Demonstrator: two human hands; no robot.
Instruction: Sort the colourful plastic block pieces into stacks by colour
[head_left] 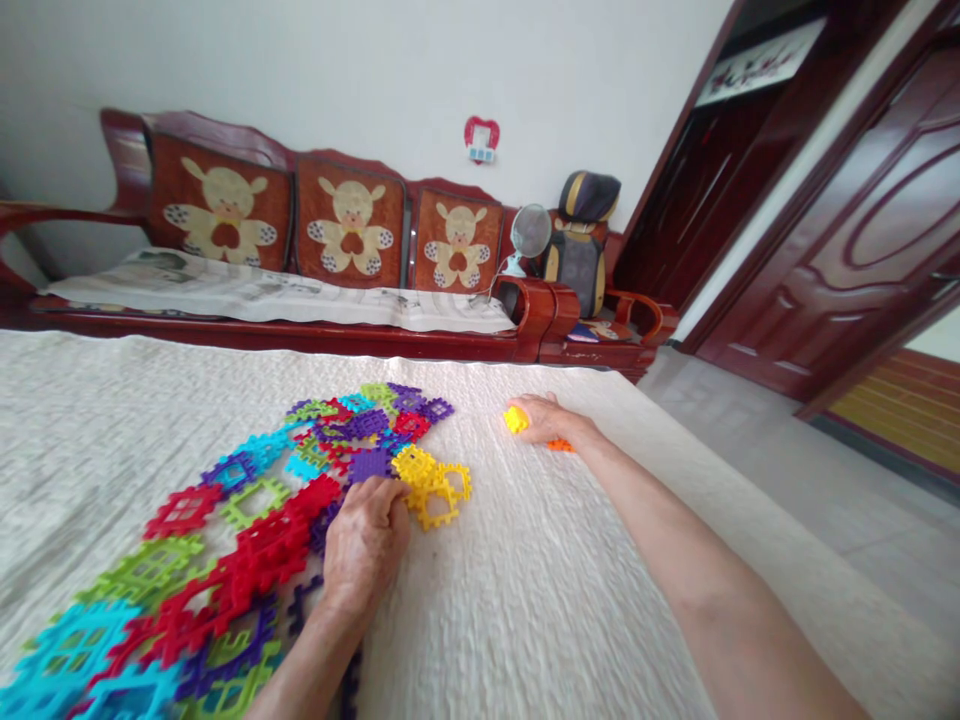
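My left hand (pixel 366 540) rests at the right edge of a pile of plastic interlocking building pieces, fingers curled and closed. Its fingertips meet a purple square piece (pixel 370 465) and several yellow pieces (pixel 435 500); what they grip, if anything, is hidden. Farther off to the right, my right hand (pixel 541 415) is closed on a small yellow interlocking piece (pixel 515 419) at the cloth. An orange piece (pixel 560 445) shows partly from under the right wrist. Red pieces (pixel 262 540) and blue window-shaped pieces (pixel 79 645) lie in the pile to the left.
A cream textured cloth (pixel 525 600) covers the table. Beyond its far edge stands a wooden sofa (pixel 420 345) with bear-patterned cushions. A small fan (pixel 530 232) and a chair with a massage cushion (pixel 577 265) are at the back right, beside a door (pixel 847 270).
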